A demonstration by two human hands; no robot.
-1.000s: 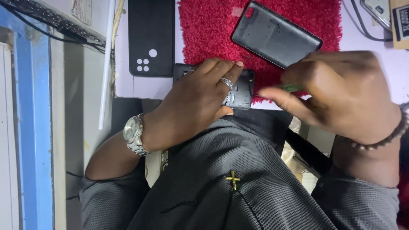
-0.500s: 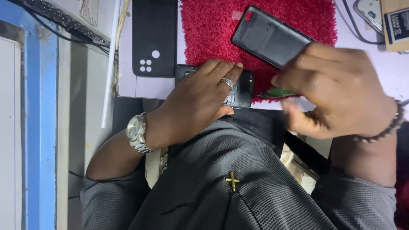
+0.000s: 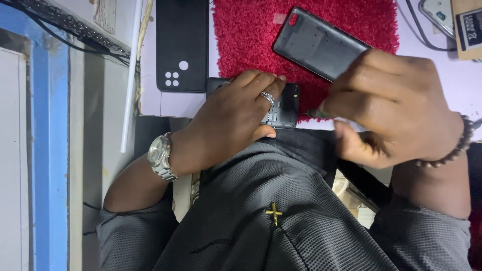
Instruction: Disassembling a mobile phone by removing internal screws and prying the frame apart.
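My left hand (image 3: 236,118), with a ring and a silver wristwatch, lies flat over an opened dark phone (image 3: 286,103) at the near edge of the table and holds it down. My right hand (image 3: 396,108), with a bead bracelet, is closed around a thin green-handled tool (image 3: 315,114) whose tip points at the phone's exposed right end. A grey phone back cover (image 3: 319,42) lies on the red fluffy mat (image 3: 251,35) just above my right hand.
A black phone case (image 3: 182,45) with camera holes lies left of the mat. A white rod (image 3: 131,75) leans at the table's left edge. Cables (image 3: 65,25) run at top left, small devices and a box (image 3: 464,25) sit at top right.
My right hand has shifted slightly down and to the right with the tool. The left hand stays on the phone.
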